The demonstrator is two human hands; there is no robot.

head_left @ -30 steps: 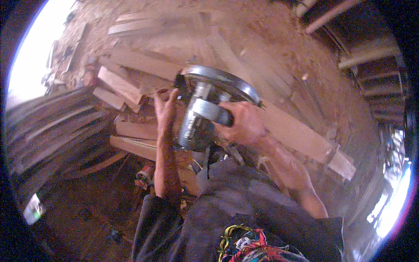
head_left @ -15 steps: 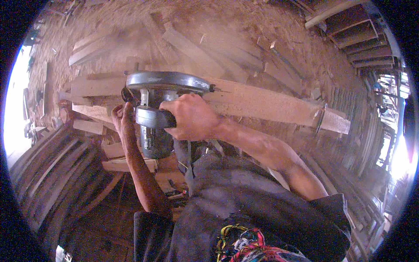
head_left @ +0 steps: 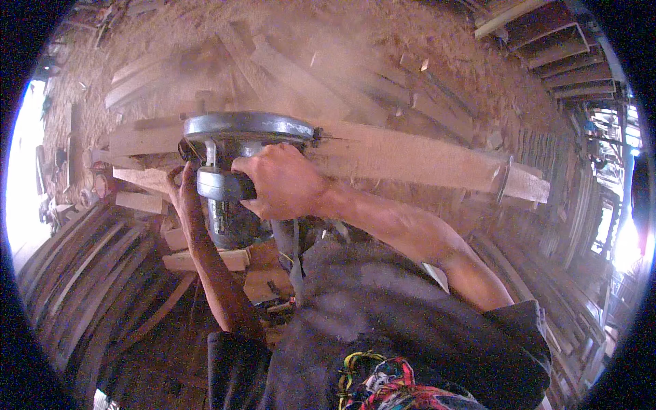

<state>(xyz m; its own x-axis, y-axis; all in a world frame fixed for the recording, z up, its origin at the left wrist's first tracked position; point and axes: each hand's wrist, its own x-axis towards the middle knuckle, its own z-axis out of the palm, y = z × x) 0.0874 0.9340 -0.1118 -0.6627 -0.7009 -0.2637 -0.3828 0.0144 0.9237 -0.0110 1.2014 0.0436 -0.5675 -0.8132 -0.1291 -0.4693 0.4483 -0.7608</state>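
Note:
My right hand (head_left: 283, 179) is wrapped round the rear handle of a dark grey circular saw (head_left: 249, 126), whose motor housing points toward me. Curled at a dark round part on the saw's left front is my left hand (head_left: 179, 186); its fingertips are partly hidden. The saw rests on a long wooden plank (head_left: 410, 157) that crosses in front of me. A thin dark line runs along the plank just right of the saw. The blade itself is hidden under the housing. Near the plank's right end a metal band or clamp (head_left: 504, 179) goes across it.
Curved wooden strips (head_left: 82, 273) are stacked at the left. Short wood blocks (head_left: 140, 201) lie beside my left forearm. Loose boards (head_left: 294, 68) and sawdust cover the ground beyond the plank, under hanging dust. Stacked timbers (head_left: 570, 55) stand at the far right.
The saw and both my hands have shifted a little to the left along the plank. My grip looks the same, and dust still hangs beyond the saw.

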